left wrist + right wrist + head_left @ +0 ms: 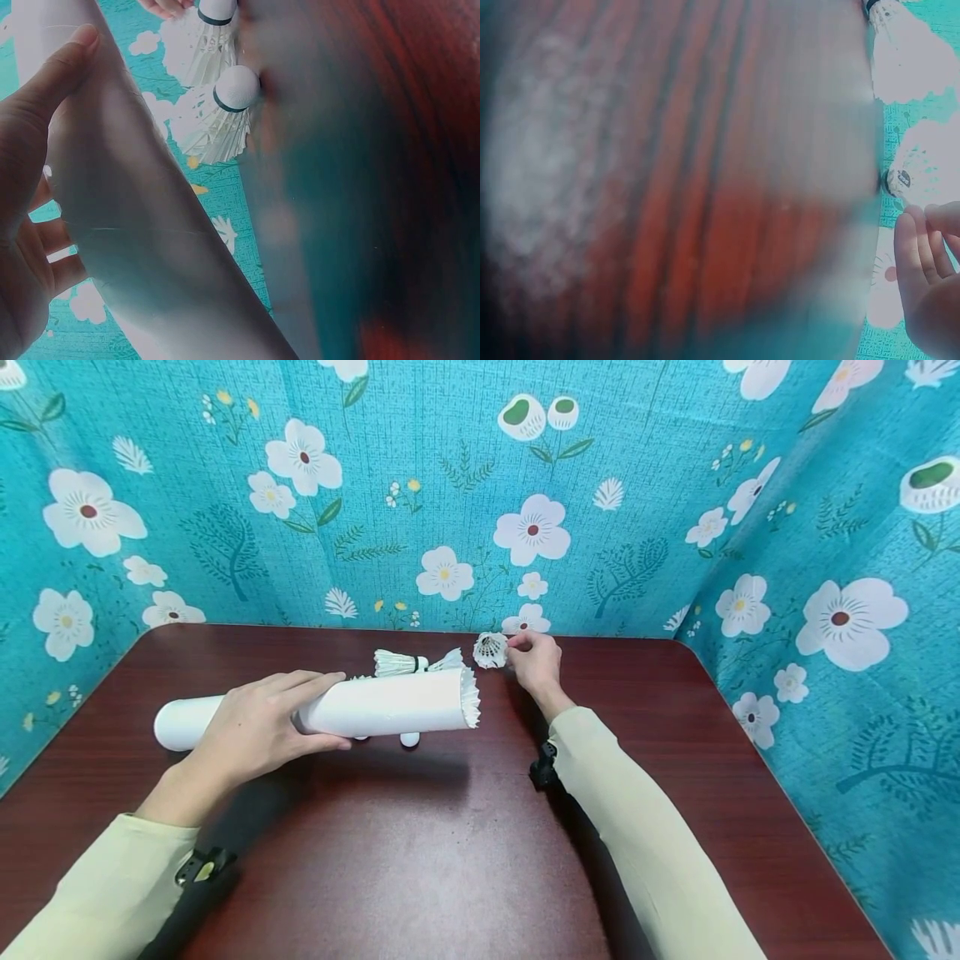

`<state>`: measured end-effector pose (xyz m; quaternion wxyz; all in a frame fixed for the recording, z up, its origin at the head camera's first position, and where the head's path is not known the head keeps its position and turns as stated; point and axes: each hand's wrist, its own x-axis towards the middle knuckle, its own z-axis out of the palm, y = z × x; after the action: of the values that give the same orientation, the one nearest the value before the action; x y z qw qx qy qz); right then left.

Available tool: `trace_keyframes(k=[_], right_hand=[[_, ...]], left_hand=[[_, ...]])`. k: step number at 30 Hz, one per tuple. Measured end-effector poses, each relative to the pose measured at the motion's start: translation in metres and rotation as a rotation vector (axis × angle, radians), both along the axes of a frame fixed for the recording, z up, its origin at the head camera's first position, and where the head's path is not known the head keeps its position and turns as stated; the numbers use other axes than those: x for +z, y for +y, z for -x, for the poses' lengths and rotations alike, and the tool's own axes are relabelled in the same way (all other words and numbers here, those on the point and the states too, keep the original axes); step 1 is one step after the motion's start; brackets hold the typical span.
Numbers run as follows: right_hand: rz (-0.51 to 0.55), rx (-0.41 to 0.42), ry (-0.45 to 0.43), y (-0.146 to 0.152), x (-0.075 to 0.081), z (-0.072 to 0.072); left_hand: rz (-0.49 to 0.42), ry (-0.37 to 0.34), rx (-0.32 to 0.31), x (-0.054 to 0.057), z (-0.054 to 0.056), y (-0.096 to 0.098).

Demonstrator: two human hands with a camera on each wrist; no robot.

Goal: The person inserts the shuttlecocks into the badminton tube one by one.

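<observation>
My left hand (258, 727) grips a long white tube (390, 703), thumb on the near side and fingers over the top. The tube is held tilted slightly above the table, with jagged white feather tips (470, 697) showing at its right end. In the left wrist view, the hand (37, 172) wraps the tube (142, 202). At the back edge, my right hand (537, 667) pinches the feather rim of a white shuttlecock (491, 650), whose open skirt faces the head camera. The right wrist view shows fingertips at that shuttlecock's (922, 165) feathers.
Behind the tube lie more shuttlecocks, one with a dark band (397, 663) and another beside it (447, 661). Cork tips (409, 739) peek out below the tube. The dark red-brown table (420, 868) ends at a turquoise flowered cloth (420, 485).
</observation>
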<state>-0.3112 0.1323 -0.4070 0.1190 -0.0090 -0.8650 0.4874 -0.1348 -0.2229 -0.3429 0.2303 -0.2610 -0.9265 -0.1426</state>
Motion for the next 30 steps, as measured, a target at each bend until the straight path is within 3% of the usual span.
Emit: trace_keyframes(k=[9,18,30], right_hand=[[0.098,0.029,-0.027,0.008,0.001,-0.005],[0.118,0.061,-0.041,0.019,0.006,-0.018],[0.234,0.201,-0.005,0.026,0.031,-0.049]], left_hand=[[-0.006,-0.01,-0.001,-0.001,0.0,0.001],[-0.009,-0.003,-0.013,-0.003,0.001,0.003],[-0.003,0.0,-0.006,-0.004,0.0,0.0]])
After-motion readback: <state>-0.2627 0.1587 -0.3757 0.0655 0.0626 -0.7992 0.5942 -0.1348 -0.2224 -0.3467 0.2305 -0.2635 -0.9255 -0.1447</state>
